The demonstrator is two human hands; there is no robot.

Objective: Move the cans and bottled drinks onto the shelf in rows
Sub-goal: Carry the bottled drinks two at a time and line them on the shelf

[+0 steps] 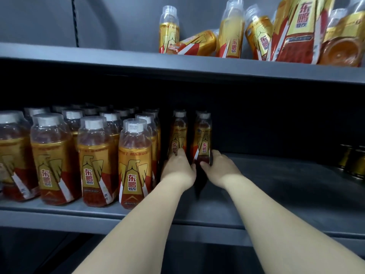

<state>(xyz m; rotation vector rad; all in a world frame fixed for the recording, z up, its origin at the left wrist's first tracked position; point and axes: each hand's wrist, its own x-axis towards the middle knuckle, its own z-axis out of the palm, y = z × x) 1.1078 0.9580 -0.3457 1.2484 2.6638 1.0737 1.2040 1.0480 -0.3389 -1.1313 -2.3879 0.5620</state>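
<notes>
Both my arms reach deep into the middle shelf (276, 212). My left hand (178, 169) grips the base of one gold-and-red drink bottle (178, 133) standing upright at the back. Just right of it, my right hand (218, 168) grips the base of a second upright bottle (203, 135). Left of them, several rows of the same bottles (94, 161) stand upright, filling the shelf's left half. The fingertips of both hands are hidden behind the bottles.
On the upper shelf (118, 62), loose bottles (262, 34) stand, lean and lie jumbled at the right. Gold cans (353, 163) stand at the far right of the middle shelf. Bare shelf lies between my right hand and the cans.
</notes>
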